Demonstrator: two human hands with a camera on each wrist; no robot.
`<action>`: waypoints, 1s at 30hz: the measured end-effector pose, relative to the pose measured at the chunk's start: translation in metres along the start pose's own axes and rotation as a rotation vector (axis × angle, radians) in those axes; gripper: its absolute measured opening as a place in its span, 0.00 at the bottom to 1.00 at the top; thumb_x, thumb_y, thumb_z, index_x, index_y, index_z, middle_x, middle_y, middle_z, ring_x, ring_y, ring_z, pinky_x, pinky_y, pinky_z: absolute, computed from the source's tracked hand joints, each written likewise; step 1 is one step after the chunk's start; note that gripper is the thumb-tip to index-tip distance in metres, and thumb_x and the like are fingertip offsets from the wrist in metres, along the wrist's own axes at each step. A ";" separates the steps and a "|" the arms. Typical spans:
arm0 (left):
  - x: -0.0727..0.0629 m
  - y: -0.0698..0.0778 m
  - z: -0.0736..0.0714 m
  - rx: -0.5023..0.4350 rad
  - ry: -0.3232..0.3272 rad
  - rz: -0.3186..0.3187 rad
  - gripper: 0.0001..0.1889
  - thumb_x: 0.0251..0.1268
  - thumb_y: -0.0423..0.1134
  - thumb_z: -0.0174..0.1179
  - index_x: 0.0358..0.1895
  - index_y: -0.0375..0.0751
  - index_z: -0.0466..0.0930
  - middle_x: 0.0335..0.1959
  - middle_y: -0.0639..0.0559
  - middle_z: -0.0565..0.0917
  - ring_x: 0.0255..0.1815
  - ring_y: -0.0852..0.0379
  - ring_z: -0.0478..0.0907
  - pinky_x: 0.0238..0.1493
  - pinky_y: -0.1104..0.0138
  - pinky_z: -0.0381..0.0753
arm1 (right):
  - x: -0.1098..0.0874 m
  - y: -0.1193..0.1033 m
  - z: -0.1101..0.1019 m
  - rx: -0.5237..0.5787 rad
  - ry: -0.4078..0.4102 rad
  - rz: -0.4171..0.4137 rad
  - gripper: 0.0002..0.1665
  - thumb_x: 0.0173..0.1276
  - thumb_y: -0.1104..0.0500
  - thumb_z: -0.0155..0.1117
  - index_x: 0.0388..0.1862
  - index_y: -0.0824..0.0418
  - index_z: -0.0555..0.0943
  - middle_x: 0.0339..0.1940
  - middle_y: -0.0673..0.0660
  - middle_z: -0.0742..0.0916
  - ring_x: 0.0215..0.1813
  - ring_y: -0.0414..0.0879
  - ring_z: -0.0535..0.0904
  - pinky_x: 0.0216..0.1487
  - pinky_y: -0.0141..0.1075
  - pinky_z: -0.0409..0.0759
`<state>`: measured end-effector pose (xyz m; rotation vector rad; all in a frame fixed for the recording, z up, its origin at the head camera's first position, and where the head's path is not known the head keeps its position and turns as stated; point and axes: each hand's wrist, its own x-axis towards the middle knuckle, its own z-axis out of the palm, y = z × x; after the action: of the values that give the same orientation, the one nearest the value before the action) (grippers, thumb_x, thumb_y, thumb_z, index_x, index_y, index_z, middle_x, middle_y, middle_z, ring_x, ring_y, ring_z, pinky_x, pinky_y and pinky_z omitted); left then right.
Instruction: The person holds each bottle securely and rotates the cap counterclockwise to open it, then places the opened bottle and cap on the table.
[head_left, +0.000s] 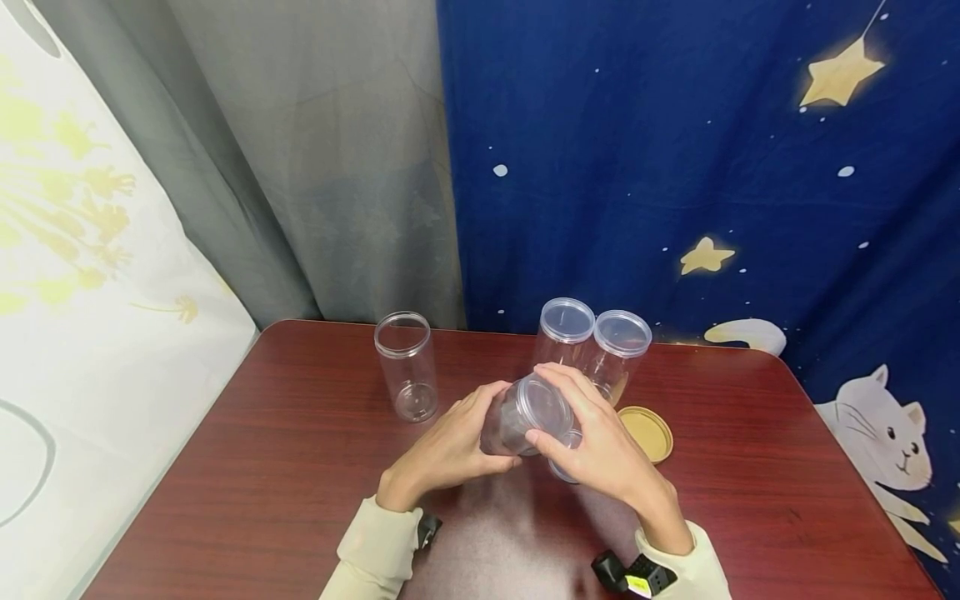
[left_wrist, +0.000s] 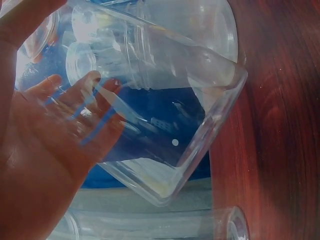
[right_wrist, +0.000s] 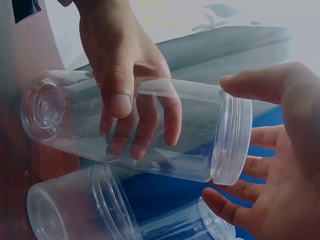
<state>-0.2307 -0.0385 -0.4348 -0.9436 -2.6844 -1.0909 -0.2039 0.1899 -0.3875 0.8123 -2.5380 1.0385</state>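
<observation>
Both hands hold a clear plastic jar (head_left: 512,427), tilted above the table with its translucent lid (head_left: 546,403) toward the right. My left hand (head_left: 453,440) grips the jar's body, thumb on one side and fingers curled round the other, as the right wrist view shows. At the lid end, my right hand (head_left: 600,442) holds the translucent rim between thumb and fingers. In the right wrist view the lid (right_wrist: 235,145) sits on the jar's mouth. Another clear container (head_left: 564,473) is partly hidden behind the right hand and the held jar.
An uncapped clear jar (head_left: 405,371) stands at the back left of the reddish-brown table (head_left: 300,467). Two lidded jars, one left (head_left: 567,322) and one right (head_left: 622,335), stand side by side behind the hands. A gold lid (head_left: 647,433) lies right of them. Curtains (head_left: 562,167) hang behind.
</observation>
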 end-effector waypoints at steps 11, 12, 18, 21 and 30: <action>0.000 0.003 0.000 -0.014 0.019 -0.008 0.46 0.46 0.52 0.76 0.70 0.48 0.63 0.63 0.55 0.75 0.56 0.56 0.76 0.58 0.56 0.77 | 0.001 -0.002 -0.001 0.039 0.019 -0.009 0.47 0.57 0.50 0.76 0.74 0.47 0.65 0.75 0.50 0.69 0.72 0.45 0.68 0.64 0.51 0.74; 0.000 0.003 0.000 -0.016 0.018 -0.014 0.46 0.46 0.52 0.76 0.70 0.48 0.63 0.63 0.54 0.75 0.56 0.56 0.76 0.58 0.56 0.77 | 0.001 -0.002 -0.001 0.038 0.034 -0.012 0.47 0.57 0.50 0.77 0.74 0.48 0.66 0.75 0.50 0.69 0.71 0.45 0.68 0.63 0.51 0.75; -0.001 0.003 0.001 -0.032 0.024 -0.033 0.46 0.46 0.52 0.76 0.70 0.48 0.62 0.62 0.52 0.76 0.55 0.54 0.76 0.58 0.56 0.77 | 0.000 0.000 0.001 0.015 0.127 -0.019 0.46 0.55 0.52 0.78 0.71 0.53 0.69 0.70 0.52 0.73 0.66 0.46 0.73 0.59 0.47 0.77; -0.001 0.002 0.001 -0.041 0.028 -0.038 0.46 0.46 0.53 0.76 0.70 0.49 0.62 0.62 0.53 0.76 0.55 0.55 0.76 0.57 0.56 0.77 | 0.000 0.000 0.002 0.013 0.153 -0.006 0.45 0.53 0.53 0.79 0.70 0.56 0.71 0.68 0.51 0.75 0.63 0.45 0.75 0.56 0.45 0.79; -0.002 0.001 0.000 -0.056 0.029 -0.045 0.47 0.46 0.53 0.76 0.70 0.49 0.62 0.61 0.54 0.76 0.56 0.56 0.75 0.58 0.56 0.76 | 0.003 -0.005 0.007 -0.060 0.187 0.049 0.39 0.53 0.45 0.79 0.63 0.52 0.77 0.61 0.48 0.79 0.59 0.45 0.78 0.54 0.46 0.79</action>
<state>-0.2283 -0.0394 -0.4350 -0.8728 -2.6771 -1.1857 -0.2033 0.1806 -0.3888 0.6102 -2.4286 0.9977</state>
